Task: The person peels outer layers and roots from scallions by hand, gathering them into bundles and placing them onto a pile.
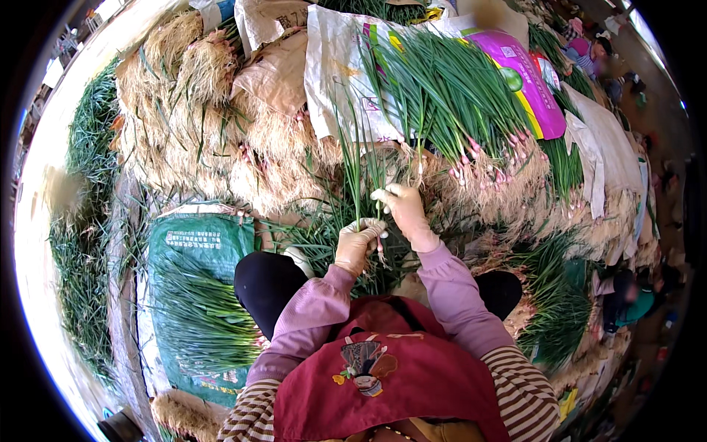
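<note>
Both hands wear pale thin gloves and work close together before my lap. My left hand [356, 246] is closed around upright scallions [356, 180], whose long green leaves rise above the fist. Beside its fingertips hangs a small reddish bulb with roots [381, 253]. A little higher and to the right, my right hand [405, 212] pinches a thin scallion stalk [378, 177] between thumb and fingers. Just beyond the hands lies a fanned bundle of scallions [456, 96], its pinkish bulbs and pale roots pointing toward me.
That bundle rests on white and purple sacks [526, 81]. Heaps of rooted scallions [199, 140] stand at the far left. Left of my knee, a green sack [199, 232] bears another scallion bundle [199, 309]. Loose leaves [85, 250] cover the left edge; other people sit at far right.
</note>
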`<state>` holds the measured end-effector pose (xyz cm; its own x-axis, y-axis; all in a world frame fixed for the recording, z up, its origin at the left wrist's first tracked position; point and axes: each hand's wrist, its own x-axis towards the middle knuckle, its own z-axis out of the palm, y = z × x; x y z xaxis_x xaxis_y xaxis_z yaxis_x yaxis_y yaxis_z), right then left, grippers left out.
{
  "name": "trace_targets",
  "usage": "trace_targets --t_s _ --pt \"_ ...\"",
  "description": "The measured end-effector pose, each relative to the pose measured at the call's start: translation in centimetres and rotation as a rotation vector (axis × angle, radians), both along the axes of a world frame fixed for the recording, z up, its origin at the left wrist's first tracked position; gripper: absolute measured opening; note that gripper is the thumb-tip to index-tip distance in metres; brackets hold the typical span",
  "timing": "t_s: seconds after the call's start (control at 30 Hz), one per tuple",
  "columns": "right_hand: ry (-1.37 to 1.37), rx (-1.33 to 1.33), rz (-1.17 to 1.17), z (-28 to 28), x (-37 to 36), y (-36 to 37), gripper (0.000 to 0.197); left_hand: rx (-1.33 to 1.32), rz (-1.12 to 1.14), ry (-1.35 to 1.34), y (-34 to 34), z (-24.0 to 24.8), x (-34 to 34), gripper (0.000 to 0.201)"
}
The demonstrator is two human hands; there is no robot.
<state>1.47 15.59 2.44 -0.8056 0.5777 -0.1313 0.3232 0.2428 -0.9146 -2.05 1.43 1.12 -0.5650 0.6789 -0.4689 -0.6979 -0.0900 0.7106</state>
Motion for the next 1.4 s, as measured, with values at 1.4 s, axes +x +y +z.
trace_targets --t_s 1.4 --pt "-0.597 0.632 0.245 3.0 6.6 4.3 0.025 0.086 0.231 0.253 0.0 1.9 1.8 0.012"
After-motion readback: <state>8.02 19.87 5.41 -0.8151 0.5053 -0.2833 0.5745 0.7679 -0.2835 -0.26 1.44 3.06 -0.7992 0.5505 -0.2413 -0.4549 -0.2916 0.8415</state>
